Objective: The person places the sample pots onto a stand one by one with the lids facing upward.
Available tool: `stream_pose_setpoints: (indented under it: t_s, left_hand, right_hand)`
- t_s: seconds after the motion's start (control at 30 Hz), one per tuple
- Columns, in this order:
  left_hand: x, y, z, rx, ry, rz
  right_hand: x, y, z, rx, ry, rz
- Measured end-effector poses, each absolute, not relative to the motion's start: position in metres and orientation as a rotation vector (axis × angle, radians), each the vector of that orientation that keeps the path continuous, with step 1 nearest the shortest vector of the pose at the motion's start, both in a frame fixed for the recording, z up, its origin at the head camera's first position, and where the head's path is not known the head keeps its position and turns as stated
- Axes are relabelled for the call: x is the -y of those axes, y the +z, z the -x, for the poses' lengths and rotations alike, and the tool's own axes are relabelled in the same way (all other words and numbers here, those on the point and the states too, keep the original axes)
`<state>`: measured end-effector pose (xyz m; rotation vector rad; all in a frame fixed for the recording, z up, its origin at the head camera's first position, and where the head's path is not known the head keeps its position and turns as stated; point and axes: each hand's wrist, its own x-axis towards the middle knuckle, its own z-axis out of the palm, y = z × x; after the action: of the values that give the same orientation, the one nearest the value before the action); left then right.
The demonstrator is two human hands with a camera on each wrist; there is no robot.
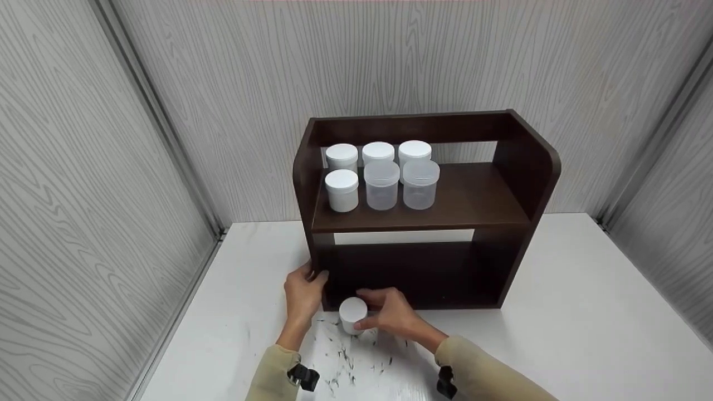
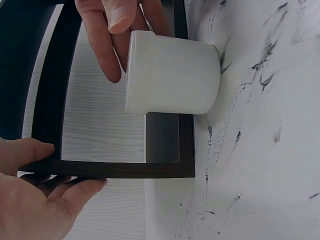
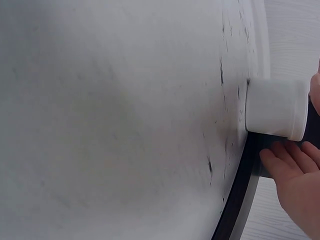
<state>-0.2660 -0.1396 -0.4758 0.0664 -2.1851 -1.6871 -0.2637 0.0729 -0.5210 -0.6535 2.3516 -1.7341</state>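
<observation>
My left hand [image 1: 302,292] grips the left side panel of a dark brown two-tier shelf [image 1: 420,227], thumb on one face and fingers on the other, as the left wrist view shows. A white lidded jar [image 1: 353,314] stands upright on the table at the shelf's front left corner. Around its right side my right hand [image 1: 394,314] is spread, thumb in front and index finger behind. In the right wrist view the right hand's fingers [image 3: 285,160] are fairly straight, with a small gap to the jar. Whether the thumb touches it is unclear.
On the upper tier stand several white jars [image 1: 342,191] and two translucent jars [image 1: 381,186], grouped at the left. Dark scuff marks streak the white table [image 1: 234,312] in front of the shelf. Grey wood-grain panels [image 1: 267,67] enclose the back and sides.
</observation>
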Motion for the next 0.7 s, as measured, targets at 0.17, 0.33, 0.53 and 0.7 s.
stream_pose_setpoints:
  t_s: [0.17,0.33,0.53,0.7]
  left_hand:
    - [0.139,-0.474,0.266,2.187,-1.683,-0.078]
    - [0.139,-0.475,0.265,2.183,-1.696,-0.074]
    - [0.139,-0.474,0.266,2.190,-1.726,-0.071]
    - [0.140,-0.474,0.267,2.209,-1.717,-0.071]
  right_hand:
    - [-0.069,-0.524,0.266,-2.369,-1.713,0.680]
    - [-0.069,-0.524,0.267,-2.379,-1.703,0.679]
    - [-0.075,-0.524,0.266,-2.314,-1.753,0.713]
    - [-0.079,-0.525,0.265,-2.301,-1.740,0.706]
